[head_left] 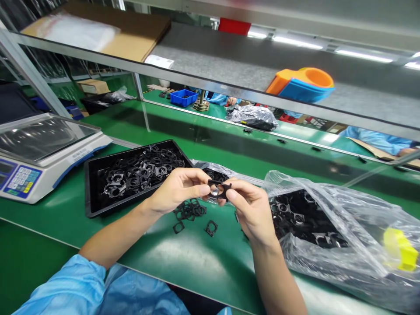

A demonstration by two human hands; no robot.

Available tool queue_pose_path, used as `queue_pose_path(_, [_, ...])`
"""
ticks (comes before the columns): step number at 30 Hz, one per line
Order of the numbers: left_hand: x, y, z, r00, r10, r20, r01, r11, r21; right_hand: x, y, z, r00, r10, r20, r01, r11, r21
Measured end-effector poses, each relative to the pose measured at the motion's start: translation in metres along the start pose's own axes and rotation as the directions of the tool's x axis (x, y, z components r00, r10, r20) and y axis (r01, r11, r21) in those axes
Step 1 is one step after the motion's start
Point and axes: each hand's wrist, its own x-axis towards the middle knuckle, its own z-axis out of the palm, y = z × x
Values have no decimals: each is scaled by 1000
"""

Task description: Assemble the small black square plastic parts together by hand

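Observation:
Between my two hands, raised over the table, is a small black plastic frame (217, 190) with a round hole. My left hand (180, 187) pinches one end of it between thumb and fingers. At the opposite end, my right hand (251, 205) grips it the same way. Below them a small pile of similar black frames (190, 210) lies on the green tabletop (183, 253), with a loose frame (211, 228) nearer me. A black tray (95, 208) heaped with such parts stands left of my hands. To the right, a clear plastic bag (331, 262) holds more of them.
A digital scale (59, 153) stands at the far left. Overhead, a shelf (210, 57) carries cardboard (138, 33) and orange and blue holders (302, 85). Behind are a blue bin (183, 99), a wrapped bag (252, 117) and a co-worker's blue sleeve (377, 136). Yellow material (400, 249) shows at right.

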Motion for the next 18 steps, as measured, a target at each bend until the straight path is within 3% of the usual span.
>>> queue_pose_path(6, [-2, 0, -2, 1000, -6, 27, 5, 1000, 13, 3, -2, 0, 999, 31, 21, -31, 999, 23])
queue_pose_path(11, [-5, 3, 0, 995, 87, 46, -91, 993, 75, 4, -1, 1, 998, 60, 37, -61, 997, 51])
queue_pose_path(18, [-12, 7, 8, 972, 231, 49, -235, 929, 286, 2, 3, 3, 992, -93, -85, 85, 992, -92])
